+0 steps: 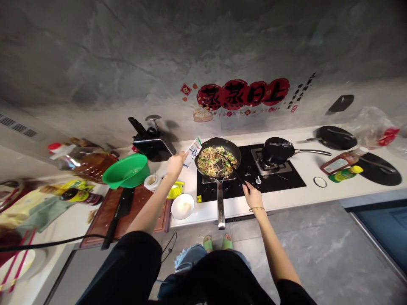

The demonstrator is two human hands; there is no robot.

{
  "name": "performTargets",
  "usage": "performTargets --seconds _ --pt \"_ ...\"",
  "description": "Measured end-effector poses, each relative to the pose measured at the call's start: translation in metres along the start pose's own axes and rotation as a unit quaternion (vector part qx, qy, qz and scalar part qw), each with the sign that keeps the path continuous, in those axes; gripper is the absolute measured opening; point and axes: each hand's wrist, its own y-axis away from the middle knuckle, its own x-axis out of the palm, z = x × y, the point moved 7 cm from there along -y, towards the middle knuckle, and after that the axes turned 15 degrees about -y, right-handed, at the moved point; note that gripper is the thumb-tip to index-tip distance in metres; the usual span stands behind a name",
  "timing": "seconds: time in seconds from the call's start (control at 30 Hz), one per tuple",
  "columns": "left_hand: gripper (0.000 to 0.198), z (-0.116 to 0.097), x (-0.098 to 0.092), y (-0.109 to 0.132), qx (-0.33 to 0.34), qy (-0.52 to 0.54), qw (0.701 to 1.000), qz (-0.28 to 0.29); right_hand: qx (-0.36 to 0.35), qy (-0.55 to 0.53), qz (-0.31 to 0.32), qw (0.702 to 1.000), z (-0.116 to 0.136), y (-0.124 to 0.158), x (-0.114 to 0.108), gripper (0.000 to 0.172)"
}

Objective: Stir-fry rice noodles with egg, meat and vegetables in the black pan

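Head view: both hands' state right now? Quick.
Left hand: closed, holding a printed packet near the pan.
Right hand: closed, holding a black-handled utensil that reaches into the pan.

Wall: large decal, black characters over red blots, reads 蒸蒸日上. Red diamond at its upper left: 旺. Small line beneath: 平安 legible at left, remainder uncertain. Vertical columns at right: too small to read reliably. Packet in left hand: one large dark character, apparently 盐. Hob: pale brand mark on the glass, unclear; yellow sticker at its near-left corner, illegible. Sauce bottle: white label, illegible.
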Motion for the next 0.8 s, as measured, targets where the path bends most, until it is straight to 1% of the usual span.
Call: performTargets --seconds 0.13,0.2,0.33,0.47,0.6,0.73,0.8 --pt "0.051 0.0 -0.021 0.001 -0.025 0.009 0.998 -0.063 -0.005 0.01 -0.003 1.0 0.002 0.002 -0.002 0.042" --pt "0.051 -0.005 -0.023 0.0 -0.026 0.016 0.997 -0.07 -0.012 0.015 -0.01 1.0 0.003 0.004 -0.005 0.042" --pt "0.047 -0.025 -0.007 -0.008 0.016 0.022 0.999 -0.026 -0.012 0.013 -0.019 1.0 0.003 0.009 -0.012 0.043" --pt "0.045 -0.034 0.002 -0.013 0.028 0.023 0.999 -0.031 -0.015 -0.021 -0.028 0.999 -0.001 0.011 -0.019 0.043" --pt "0.046 -0.038 0.008 -0.015 0.036 0.023 0.999 -0.031 -0.025 -0.05 -0.042 0.998 -0.005 0.013 -0.023 0.044" --pt "0.046 -0.049 0.014 -0.02 0.057 0.036 0.998 -0.016 -0.018 -0.049 -0.045 0.998 -0.007 0.015 -0.026 0.044" --pt "0.046 -0.055 0.014 -0.024 0.062 0.044 0.997 -0.012 -0.012 -0.044 -0.044 0.998 -0.007 0.016 -0.028 0.044"
